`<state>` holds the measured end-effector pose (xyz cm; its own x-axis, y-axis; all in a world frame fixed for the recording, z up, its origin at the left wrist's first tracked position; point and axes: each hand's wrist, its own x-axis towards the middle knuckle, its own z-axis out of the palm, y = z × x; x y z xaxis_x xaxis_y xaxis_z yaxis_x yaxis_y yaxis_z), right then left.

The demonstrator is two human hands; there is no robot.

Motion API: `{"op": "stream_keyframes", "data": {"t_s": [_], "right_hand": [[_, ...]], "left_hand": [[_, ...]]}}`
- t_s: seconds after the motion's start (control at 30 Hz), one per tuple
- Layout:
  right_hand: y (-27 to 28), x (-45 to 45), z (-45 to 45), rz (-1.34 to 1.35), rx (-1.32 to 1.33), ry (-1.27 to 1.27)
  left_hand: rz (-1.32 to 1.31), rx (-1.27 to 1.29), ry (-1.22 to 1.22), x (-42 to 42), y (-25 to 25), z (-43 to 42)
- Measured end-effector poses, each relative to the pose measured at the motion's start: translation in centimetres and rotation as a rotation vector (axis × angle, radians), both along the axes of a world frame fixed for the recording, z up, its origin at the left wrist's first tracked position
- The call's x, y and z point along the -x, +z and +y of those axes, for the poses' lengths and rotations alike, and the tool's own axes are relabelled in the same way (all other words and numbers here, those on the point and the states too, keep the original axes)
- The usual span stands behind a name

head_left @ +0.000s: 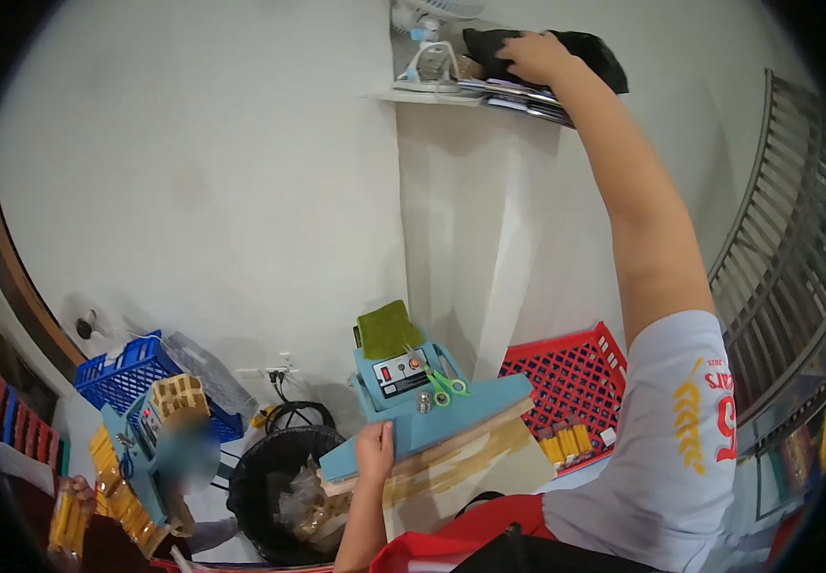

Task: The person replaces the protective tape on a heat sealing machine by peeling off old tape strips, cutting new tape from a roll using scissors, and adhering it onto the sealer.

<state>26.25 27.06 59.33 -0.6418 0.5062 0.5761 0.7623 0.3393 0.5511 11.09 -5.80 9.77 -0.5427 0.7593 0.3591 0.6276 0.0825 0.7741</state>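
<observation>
Apparently fetching — reaching with right hand (534,59) to black bag (600,61), resting left hand (373,453) on blue sealer (456,409), with closure of both unclear; next calling for secure purchase.

The central machine (456,413) is light blue, with an olive-green cloth (387,330) and green-handled scissors (445,383) on it, a red lattice basket (566,368) to its right, a blue lattice crate (117,379) and a black bin (251,487) to its left, a black bag (593,53) above it, and a white wall (193,191) behind it.

White walls (203,201); white shelf (423,97) — grey railing (797,191)
</observation>
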Motion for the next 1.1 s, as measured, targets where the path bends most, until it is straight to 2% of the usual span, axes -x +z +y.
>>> {"op": "stream_keyframes", "data": {"t_s": [0.03,0.1,0.2,0.23,0.3,0.33,0.4,0.67,0.83,1.1], "right_hand": [[0.2,0.0,1.5,0.024,0.045,0.031],[0.6,0.7,5.5,0.052,0.196,-0.099],[0.2,2.1,6.2,0.098,0.208,-0.088],[0.7,3.4,3.6,0.059,0.208,-0.195],[1.4,5.9,4.3,0.076,-0.097,-0.139],[2.1,7.0,6.4,0.060,-0.092,-0.143],[3.4,9.6,9.4,0.330,-0.035,0.010],[1.4,10.9,8.5,0.239,0.221,-0.062],[0.7,10.9,7.9,0.228,0.311,-0.065],[0.3,11.0,5.9,0.335,0.441,-0.071]], "left_hand": [[0.012,-0.040,-0.011,-0.1,0.3,0.0],[0.011,-0.076,-0.014,0.2,0.3,0.1],[-0.035,-0.049,-0.053,0.7,-0.2,0.2],[-0.023,-0.046,-0.050,0.8,-0.5,0.3],[-0.028,-0.038,-0.051,0.9,-0.8,0.3],[-0.037,-0.052,-0.072,1.1,-0.7,0.2],[-0.063,-0.063,-0.097,1.1,-0.7,0.2],[0.002,-0.100,-0.028,1.1,-0.5,0.2],[-0.047,-0.062,-0.052,1.3,-0.3,0.3],[-0.006,-0.048,-0.040,1.2,0.1,0.4]]}}
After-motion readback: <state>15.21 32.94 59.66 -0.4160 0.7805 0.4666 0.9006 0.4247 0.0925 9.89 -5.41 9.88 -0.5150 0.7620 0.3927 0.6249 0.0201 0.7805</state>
